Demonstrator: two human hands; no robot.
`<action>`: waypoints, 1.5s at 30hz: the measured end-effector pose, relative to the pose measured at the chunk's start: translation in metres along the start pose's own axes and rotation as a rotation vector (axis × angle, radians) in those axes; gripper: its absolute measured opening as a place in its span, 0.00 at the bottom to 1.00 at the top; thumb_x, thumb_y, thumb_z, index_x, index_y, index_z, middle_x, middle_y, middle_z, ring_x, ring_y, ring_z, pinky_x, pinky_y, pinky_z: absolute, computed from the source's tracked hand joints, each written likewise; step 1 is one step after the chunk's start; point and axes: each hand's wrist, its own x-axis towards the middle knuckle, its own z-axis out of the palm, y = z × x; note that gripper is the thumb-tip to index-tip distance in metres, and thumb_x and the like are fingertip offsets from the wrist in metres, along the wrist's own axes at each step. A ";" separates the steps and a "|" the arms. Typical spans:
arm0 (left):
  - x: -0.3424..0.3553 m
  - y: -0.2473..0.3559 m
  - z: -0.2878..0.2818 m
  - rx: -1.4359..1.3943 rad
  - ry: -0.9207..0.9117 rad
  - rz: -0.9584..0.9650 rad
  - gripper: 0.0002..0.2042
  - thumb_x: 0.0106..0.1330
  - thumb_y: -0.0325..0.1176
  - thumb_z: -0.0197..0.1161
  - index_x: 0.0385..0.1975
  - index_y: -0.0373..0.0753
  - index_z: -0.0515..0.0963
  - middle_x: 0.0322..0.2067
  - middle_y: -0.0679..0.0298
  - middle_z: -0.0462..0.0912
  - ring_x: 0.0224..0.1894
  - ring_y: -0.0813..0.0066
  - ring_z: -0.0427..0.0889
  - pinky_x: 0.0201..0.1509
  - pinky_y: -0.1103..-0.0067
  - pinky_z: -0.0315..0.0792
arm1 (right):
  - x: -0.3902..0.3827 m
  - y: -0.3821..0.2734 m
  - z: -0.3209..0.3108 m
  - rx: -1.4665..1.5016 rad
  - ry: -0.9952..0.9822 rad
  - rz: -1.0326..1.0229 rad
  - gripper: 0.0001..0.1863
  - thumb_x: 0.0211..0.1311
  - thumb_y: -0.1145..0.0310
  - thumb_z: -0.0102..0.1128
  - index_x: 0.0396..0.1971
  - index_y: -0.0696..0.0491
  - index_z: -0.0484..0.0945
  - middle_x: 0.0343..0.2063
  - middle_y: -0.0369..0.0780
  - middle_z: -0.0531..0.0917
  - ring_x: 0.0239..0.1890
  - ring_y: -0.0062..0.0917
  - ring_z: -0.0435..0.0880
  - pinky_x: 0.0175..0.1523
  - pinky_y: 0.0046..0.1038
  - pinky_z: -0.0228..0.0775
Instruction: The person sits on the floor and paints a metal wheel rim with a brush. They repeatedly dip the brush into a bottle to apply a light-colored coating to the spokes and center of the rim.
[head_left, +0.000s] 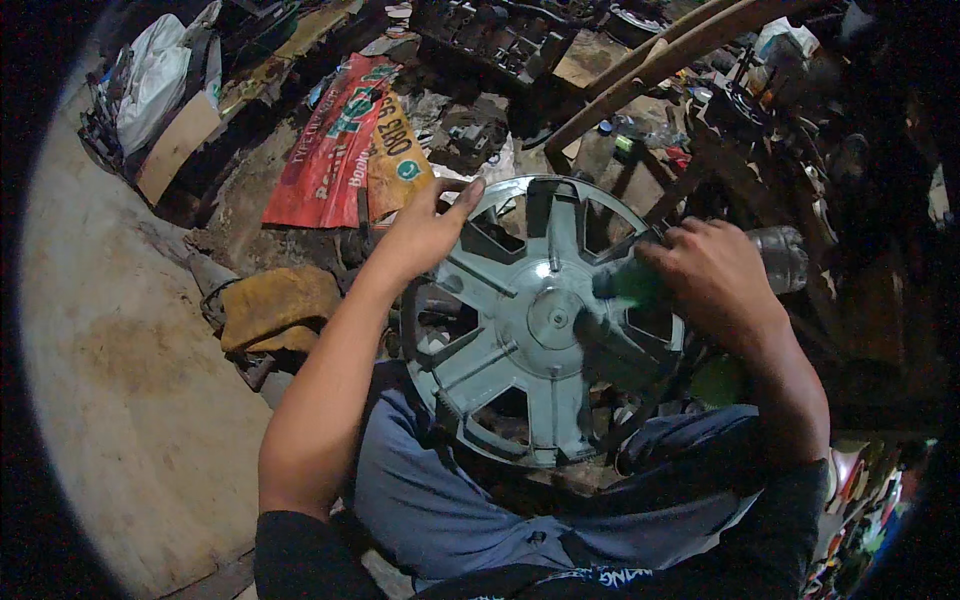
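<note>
A grey-green wheel cover (500,300) with broad spokes and a round hub lies above my lap, its face toward me. My left hand (430,230) grips its rim at the upper left, thumb over the edge. On the right side, my right hand (705,260) is curled around what looks like a clear plastic bottle (782,257). The ridged end shows beyond the hand. From the thumb side a green, blurred part (635,285) points toward the hub. Whether this part touches the spokes is hard to tell. Fingers hide the bottle's middle.
Behind the wheel cover lies a red and yellow printed sheet (335,150). A yellow-brown cloth (278,308) sits left of my forearm. Wooden bars (650,75) slant across the upper right. Dark metal parts (495,40) lie at the back, and a pale board (130,390) spans the left.
</note>
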 end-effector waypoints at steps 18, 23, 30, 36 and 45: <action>-0.011 -0.032 -0.012 0.086 0.187 0.039 0.35 0.74 0.61 0.58 0.63 0.31 0.75 0.58 0.40 0.81 0.64 0.47 0.79 0.69 0.63 0.68 | 0.020 -0.004 0.002 -0.009 0.001 -0.159 0.15 0.60 0.66 0.62 0.48 0.48 0.84 0.36 0.41 0.87 0.46 0.35 0.88 0.48 0.39 0.82; -0.016 -0.027 -0.017 0.082 0.141 -0.017 0.34 0.75 0.60 0.56 0.65 0.32 0.75 0.61 0.45 0.80 0.66 0.54 0.78 0.72 0.67 0.66 | 0.019 -0.008 -0.003 -0.108 0.189 -0.049 0.14 0.62 0.66 0.61 0.48 0.44 0.84 0.36 0.40 0.87 0.47 0.34 0.88 0.47 0.39 0.83; -0.034 -0.007 -0.021 0.107 0.213 0.022 0.34 0.76 0.60 0.56 0.63 0.31 0.76 0.58 0.45 0.82 0.63 0.54 0.80 0.69 0.67 0.69 | 0.021 -0.015 -0.004 -0.074 0.180 -0.073 0.14 0.58 0.66 0.63 0.45 0.46 0.83 0.37 0.39 0.87 0.47 0.34 0.87 0.46 0.39 0.82; -0.027 -0.029 -0.021 0.155 0.225 0.019 0.33 0.76 0.58 0.56 0.63 0.31 0.76 0.58 0.44 0.82 0.62 0.53 0.80 0.69 0.67 0.69 | 0.019 -0.027 -0.007 -0.017 0.022 -0.100 0.33 0.48 0.61 0.74 0.60 0.42 0.81 0.36 0.40 0.87 0.48 0.35 0.84 0.48 0.38 0.76; -0.020 -0.047 -0.023 0.123 0.301 0.166 0.33 0.75 0.60 0.56 0.55 0.29 0.80 0.51 0.40 0.84 0.55 0.46 0.84 0.62 0.62 0.73 | 0.018 -0.037 -0.022 0.020 0.107 -0.082 0.19 0.59 0.63 0.65 0.51 0.47 0.84 0.40 0.40 0.86 0.53 0.35 0.84 0.53 0.38 0.78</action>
